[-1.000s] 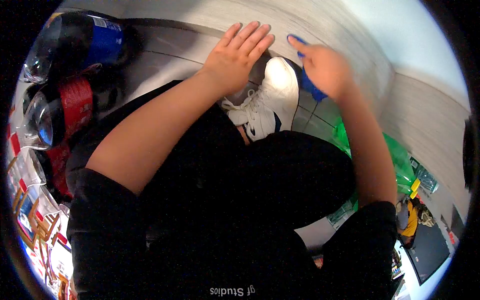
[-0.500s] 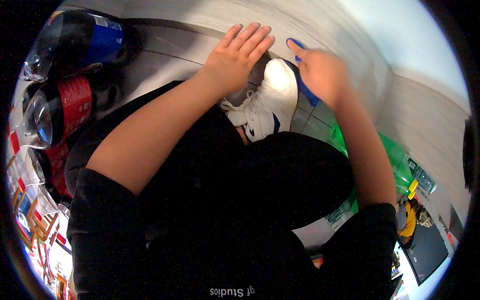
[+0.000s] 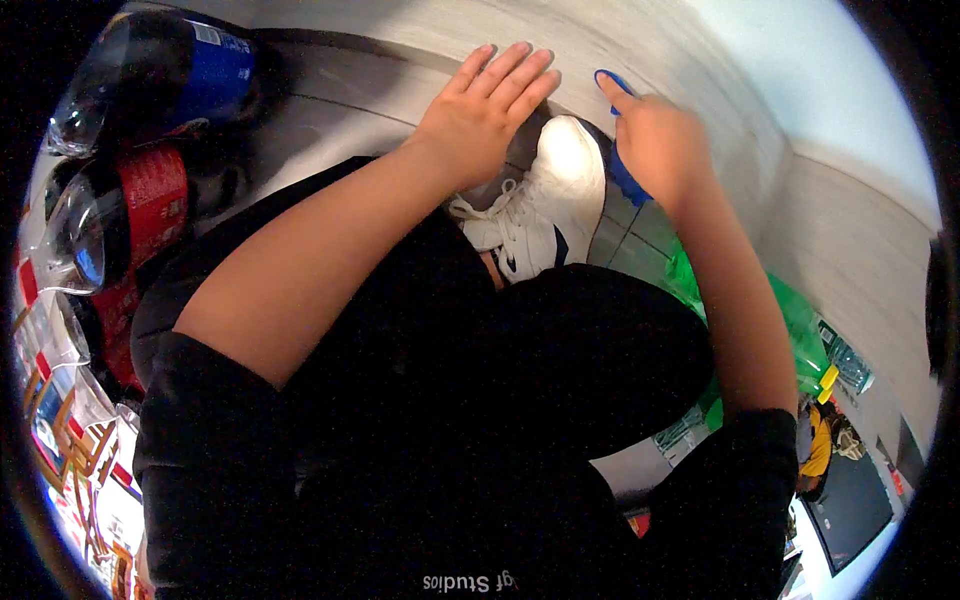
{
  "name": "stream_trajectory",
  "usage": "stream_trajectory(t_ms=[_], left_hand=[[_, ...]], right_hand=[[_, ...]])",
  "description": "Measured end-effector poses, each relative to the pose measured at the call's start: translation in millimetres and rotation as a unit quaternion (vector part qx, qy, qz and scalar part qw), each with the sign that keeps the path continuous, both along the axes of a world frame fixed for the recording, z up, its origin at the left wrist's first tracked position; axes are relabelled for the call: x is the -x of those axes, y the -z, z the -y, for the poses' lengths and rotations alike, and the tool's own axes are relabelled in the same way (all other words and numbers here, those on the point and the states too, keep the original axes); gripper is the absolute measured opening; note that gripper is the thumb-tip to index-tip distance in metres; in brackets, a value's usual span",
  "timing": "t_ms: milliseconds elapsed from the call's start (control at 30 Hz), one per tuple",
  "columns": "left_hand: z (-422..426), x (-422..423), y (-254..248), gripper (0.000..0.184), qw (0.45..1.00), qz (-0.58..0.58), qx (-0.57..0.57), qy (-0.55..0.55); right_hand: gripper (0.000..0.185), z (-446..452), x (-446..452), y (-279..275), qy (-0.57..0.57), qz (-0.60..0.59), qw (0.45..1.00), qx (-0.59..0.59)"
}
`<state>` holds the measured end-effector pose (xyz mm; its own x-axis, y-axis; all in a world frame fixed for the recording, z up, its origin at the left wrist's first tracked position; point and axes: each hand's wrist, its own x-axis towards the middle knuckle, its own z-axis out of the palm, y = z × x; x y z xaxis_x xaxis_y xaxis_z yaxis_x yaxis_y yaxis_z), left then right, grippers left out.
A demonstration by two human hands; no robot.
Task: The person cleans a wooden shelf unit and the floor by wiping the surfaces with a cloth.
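Observation:
My left hand (image 3: 485, 125) lies flat with fingers extended against the pale wood-look panel (image 3: 560, 35). My right hand (image 3: 660, 145) grips a blue cloth (image 3: 628, 178) against the same panel, index finger stretched along its upper end. Most of the cloth is hidden behind the palm, and the hand is slightly blurred. Between the two hands is a white lace-up shoe (image 3: 570, 165) on my foot, standing on the tiled floor (image 3: 625, 240).
Large dark drink bottles with a blue label (image 3: 220, 70) and a red label (image 3: 155, 200) stand at left. Green bottles (image 3: 800, 315) lie right of my knee, near a yellow cap (image 3: 828, 380). A black flat panel (image 3: 850, 515) is at lower right.
My right hand and the blue cloth have shifted slightly right along the panel. The left hand keeps its place on the panel, while the whole view has moved a little.

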<state>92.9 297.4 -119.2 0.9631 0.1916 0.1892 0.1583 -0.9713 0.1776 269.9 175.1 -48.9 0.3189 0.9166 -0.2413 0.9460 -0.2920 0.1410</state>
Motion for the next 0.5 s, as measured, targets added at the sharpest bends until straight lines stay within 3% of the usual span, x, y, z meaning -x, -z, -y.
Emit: stream_trajectory(t_ms=[433,500], left_hand=[[1,-1,5,0.084,0.999,0.012,-0.037,-0.009],[3,-1,3,0.081,1.0,0.004,0.01,-0.012]], right_hand=[[0.043,-3,0,-3,-0.002,-0.013,1.0,0.004],[0.044,-8,-6,3,-0.002,-0.036,0.998,-0.045]])
